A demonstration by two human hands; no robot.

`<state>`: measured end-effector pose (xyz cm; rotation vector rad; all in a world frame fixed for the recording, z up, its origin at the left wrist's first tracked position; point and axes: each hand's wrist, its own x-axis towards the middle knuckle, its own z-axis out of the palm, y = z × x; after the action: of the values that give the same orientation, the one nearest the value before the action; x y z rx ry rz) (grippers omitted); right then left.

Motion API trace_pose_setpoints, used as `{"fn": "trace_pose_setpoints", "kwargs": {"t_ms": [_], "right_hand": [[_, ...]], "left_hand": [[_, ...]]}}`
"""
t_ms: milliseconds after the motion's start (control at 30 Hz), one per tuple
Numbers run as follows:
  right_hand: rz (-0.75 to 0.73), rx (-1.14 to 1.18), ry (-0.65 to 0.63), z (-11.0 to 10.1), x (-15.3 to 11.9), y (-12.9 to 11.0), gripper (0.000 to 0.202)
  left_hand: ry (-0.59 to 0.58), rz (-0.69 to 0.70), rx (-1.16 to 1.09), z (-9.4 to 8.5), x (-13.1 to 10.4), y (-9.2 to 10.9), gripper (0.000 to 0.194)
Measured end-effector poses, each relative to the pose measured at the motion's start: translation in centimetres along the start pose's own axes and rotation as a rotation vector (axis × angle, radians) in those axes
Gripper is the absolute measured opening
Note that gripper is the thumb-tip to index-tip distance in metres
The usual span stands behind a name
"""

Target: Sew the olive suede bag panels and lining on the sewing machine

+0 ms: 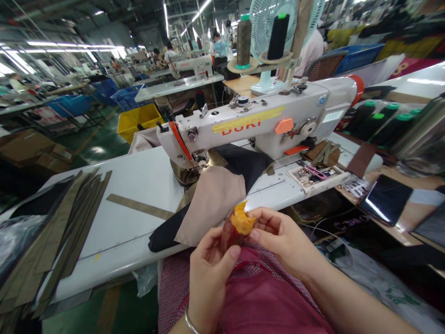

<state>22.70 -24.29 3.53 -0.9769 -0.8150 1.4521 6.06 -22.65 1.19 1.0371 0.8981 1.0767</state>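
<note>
A reddish-brown sweet potato (230, 234) with bared orange flesh at its top is held above my lap, near the table's front edge. My left hand (213, 264) wraps round its lower part. The fingertips of my right hand (273, 232) pinch the edge of the orange flesh on its right side. Just beyond my hands, a beige fabric piece (215, 199) lies with dark fabric (167, 232) under the head of a white sewing machine (243, 123).
Olive fabric strips (69, 232) lie at the table's left, with a single strip (139, 206) nearer the machine. A tray of small metal parts (316, 178), a phone (386, 199) and dark thread cones (378, 123) are at the right. A fan (274, 28) stands behind.
</note>
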Motion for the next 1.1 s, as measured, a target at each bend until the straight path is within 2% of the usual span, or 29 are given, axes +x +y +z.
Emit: {"fn": "trace_pose_setpoints", "kwargs": {"t_ms": [200,367,500,600,667,733,833,967,1100], "right_hand": [[0.02,-0.043,0.027,0.6,0.3,-0.3,0.031],[0.016,-0.059,0.016,1.0,0.5,-0.2,0.029],[0.017,-0.053,0.036,1.0,0.7,0.1,0.025],[0.012,-0.041,0.045,0.8,0.8,0.0,0.026],[0.012,-0.024,0.019,0.5,0.6,-0.2,0.027],[0.01,-0.012,-0.019,0.2,0.5,-0.4,0.027],[-0.006,-0.001,-0.039,-0.1,0.4,-0.5,0.027],[0.01,-0.001,-0.012,0.1,0.5,-0.5,0.027],[0.016,-0.062,0.046,0.4,0.7,-0.4,0.021]], "left_hand": [[-0.007,0.063,0.095,-0.4,-0.2,-0.1,0.031],[-0.033,0.054,0.182,-0.6,-0.3,-0.1,0.036],[-0.043,0.126,0.282,-0.6,-0.2,0.4,0.032],[-0.081,0.121,0.301,-0.5,-0.2,1.0,0.03],[-0.071,0.082,0.271,-0.4,-0.2,1.3,0.035],[-0.023,0.064,0.229,-0.4,-0.2,1.4,0.049],[0.037,0.13,0.227,-0.7,-0.1,1.3,0.061],[0.036,0.201,0.309,-1.1,-0.2,0.8,0.045],[0.04,0.195,0.324,-1.2,-0.4,0.6,0.044]]}}
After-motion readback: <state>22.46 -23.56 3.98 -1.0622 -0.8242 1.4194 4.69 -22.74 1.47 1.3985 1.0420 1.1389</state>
